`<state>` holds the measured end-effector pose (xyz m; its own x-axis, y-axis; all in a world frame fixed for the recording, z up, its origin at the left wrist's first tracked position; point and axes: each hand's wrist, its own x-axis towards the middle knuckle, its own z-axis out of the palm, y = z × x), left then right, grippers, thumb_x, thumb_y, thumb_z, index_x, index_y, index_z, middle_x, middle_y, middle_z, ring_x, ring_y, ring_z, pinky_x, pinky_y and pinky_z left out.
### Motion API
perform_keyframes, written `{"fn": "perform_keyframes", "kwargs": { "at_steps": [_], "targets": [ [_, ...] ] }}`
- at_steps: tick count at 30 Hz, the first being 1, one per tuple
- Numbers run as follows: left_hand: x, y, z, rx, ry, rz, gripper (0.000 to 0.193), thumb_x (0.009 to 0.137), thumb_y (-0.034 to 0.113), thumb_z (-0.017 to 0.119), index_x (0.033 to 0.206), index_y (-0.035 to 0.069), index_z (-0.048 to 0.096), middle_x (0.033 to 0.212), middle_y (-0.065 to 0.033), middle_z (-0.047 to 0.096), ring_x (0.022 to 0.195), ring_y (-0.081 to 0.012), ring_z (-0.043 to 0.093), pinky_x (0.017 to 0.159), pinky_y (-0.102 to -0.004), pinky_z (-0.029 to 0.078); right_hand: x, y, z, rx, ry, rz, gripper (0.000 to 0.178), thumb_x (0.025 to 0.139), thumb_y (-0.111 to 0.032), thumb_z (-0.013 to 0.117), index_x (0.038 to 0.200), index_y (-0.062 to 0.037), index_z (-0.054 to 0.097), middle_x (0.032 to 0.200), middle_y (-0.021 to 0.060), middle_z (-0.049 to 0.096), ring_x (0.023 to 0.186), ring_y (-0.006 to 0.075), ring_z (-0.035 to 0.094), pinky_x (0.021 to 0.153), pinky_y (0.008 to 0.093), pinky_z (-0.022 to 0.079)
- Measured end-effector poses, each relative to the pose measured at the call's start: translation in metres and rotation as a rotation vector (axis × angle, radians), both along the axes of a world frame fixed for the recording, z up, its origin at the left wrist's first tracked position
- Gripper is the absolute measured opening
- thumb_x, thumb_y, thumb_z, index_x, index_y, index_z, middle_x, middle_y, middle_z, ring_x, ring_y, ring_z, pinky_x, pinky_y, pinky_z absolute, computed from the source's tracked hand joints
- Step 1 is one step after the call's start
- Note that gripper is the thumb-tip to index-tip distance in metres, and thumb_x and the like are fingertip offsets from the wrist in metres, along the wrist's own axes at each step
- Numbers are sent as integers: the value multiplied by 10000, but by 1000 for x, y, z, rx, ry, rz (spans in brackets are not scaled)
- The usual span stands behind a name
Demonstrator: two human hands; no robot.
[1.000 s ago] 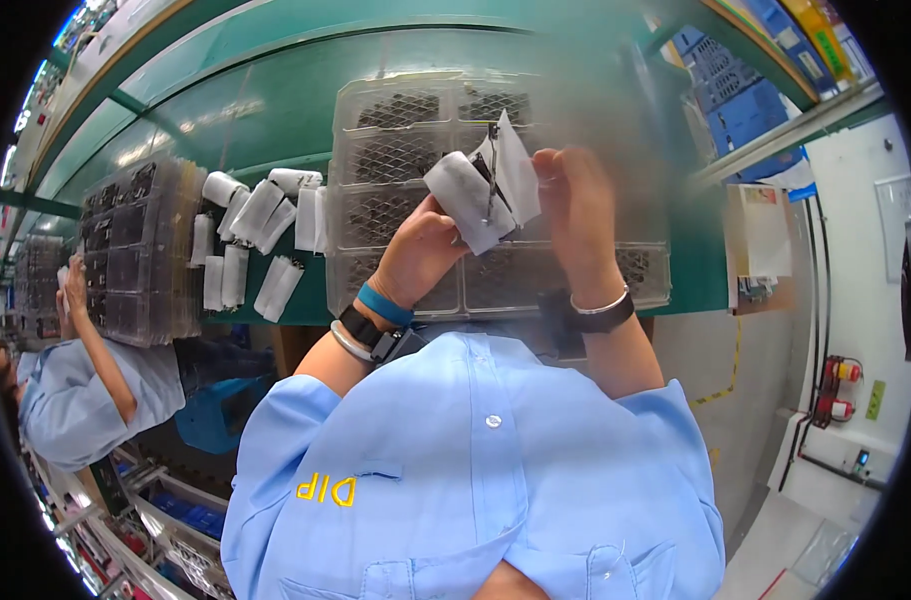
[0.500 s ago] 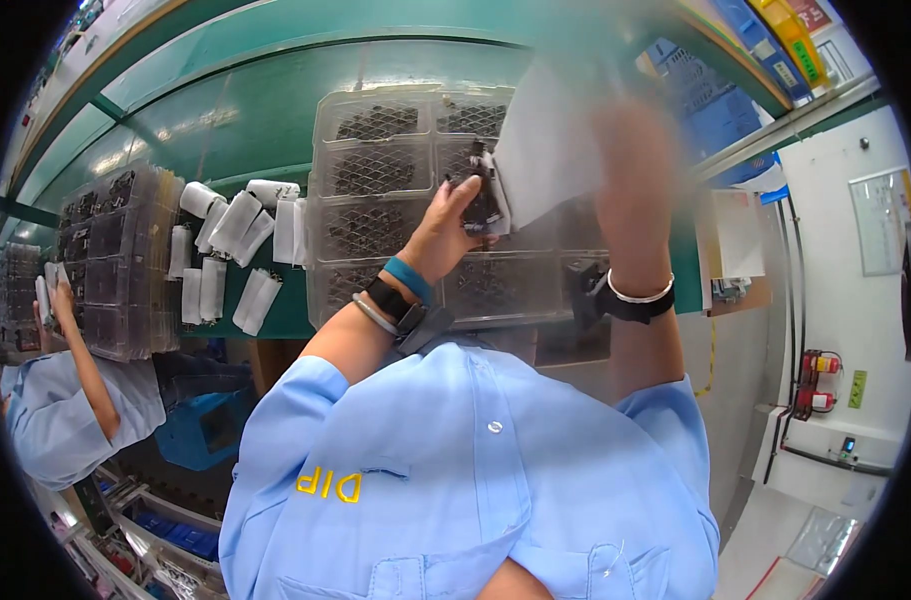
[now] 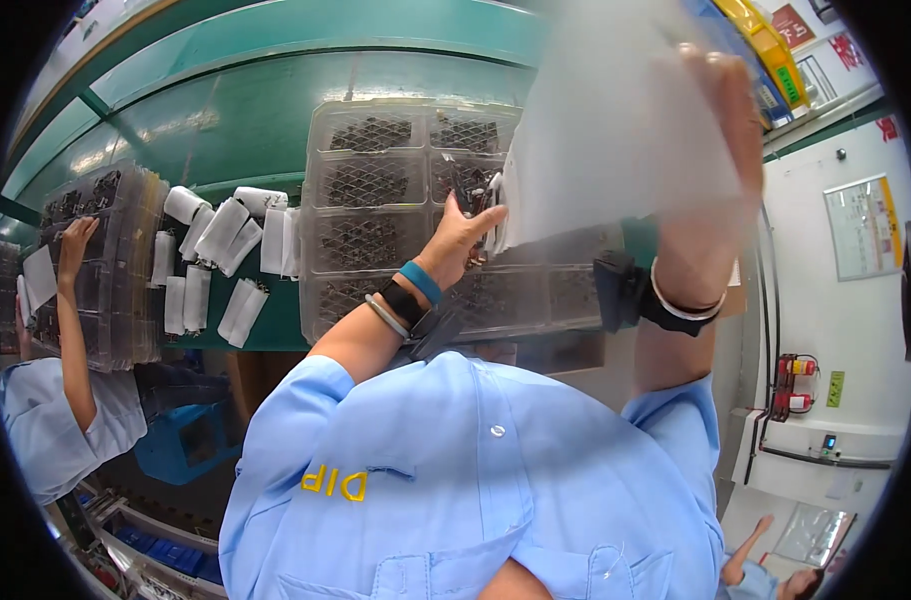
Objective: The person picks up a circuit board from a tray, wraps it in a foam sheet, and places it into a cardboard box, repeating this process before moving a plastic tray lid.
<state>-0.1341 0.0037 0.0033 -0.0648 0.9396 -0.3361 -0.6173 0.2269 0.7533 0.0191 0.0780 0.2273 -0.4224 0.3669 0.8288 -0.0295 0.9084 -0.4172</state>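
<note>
My left hand (image 3: pixel 453 240) is closed round a bundle of dark parts (image 3: pixel 462 178) above the compartment tray, with folded white layers at its right side. From the bundle a white sheet (image 3: pixel 615 130) stretches up and right, blurred by motion. My right hand (image 3: pixel 720 140) is raised at the sheet's far right edge and grips it; its fingertips are partly blurred. Under my hands is a clear plastic tray (image 3: pixel 310 235) whose compartments hold many small black parts (image 3: pixel 365 180). Several white wrapped rolls (image 3: pixel 223 232) lie left of the tray, some with dark ends sticking out.
A stack of similar clear trays (image 3: pixel 125 270) stands on the green bench (image 3: pixel 245 95) at the left. Beside it a co-worker's hand (image 3: pixel 77 240) reaches to the stack. Blue and yellow bins (image 3: pixel 760 45) sit upper right. A white wall with fire extinguishers (image 3: pixel 797 385) bounds the right.
My right hand has moved up and right, drawing the white sheet out wider. My left hand stays near the same spot with the bundle. The co-worker's hand has risen to the tray stack.
</note>
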Motion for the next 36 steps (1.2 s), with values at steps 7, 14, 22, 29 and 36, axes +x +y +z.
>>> {"fn": "perform_keyframes", "kwargs": {
  "at_steps": [7, 14, 22, 29, 36],
  "targets": [
    [5, 10, -41, 38, 116, 102, 1040, 765, 274, 808, 1487, 42, 97, 1136, -87, 531, 950, -154, 575, 669, -317, 540, -23, -30, 60, 315, -63, -301, 491, 983, -112, 502, 1421, 66, 367, 1337, 194, 542, 1152, 262, 588, 973, 302, 480],
    [6, 11, -29, 50, 347, 116, 1016, 788, 252, 770, 1493, -1, 83, 1199, -139, 545, 1002, -201, 577, 831, -320, 516, -28, -68, 88, 617, -325, -534, 474, 978, -146, 503, 1397, 56, 414, 1333, 183, 551, 1141, 253, 599, 956, 324, 498],
    [16, 19, -43, 81, 288, 230, 862, 809, 202, 720, 1454, -19, 194, 1200, -139, 565, 959, -194, 608, 863, -309, 506, 0, -41, 97, 505, -222, -456, 479, 999, -226, 461, 1392, 45, 422, 1353, 189, 537, 1116, 280, 611, 911, 371, 527],
    [-12, -38, -56, 236, -211, 75, 793, 847, 309, 696, 1441, -16, 283, 1269, -149, 548, 1073, -222, 578, 928, -350, 482, 86, 6, 79, 602, -280, -549, 470, 1008, -262, 435, 1379, 26, 429, 1314, 170, 551, 1106, 252, 598, 932, 352, 499],
    [-43, -100, 34, 334, 35, -24, 736, 906, 346, 624, 1474, 20, 288, 1399, -169, 465, 1272, -273, 472, 1043, -418, 424, 135, 12, 25, 288, -234, -625, 438, 1005, -258, 424, 1345, 16, 459, 1231, 146, 585, 1049, 222, 599, 916, 335, 482]
  ]
}}
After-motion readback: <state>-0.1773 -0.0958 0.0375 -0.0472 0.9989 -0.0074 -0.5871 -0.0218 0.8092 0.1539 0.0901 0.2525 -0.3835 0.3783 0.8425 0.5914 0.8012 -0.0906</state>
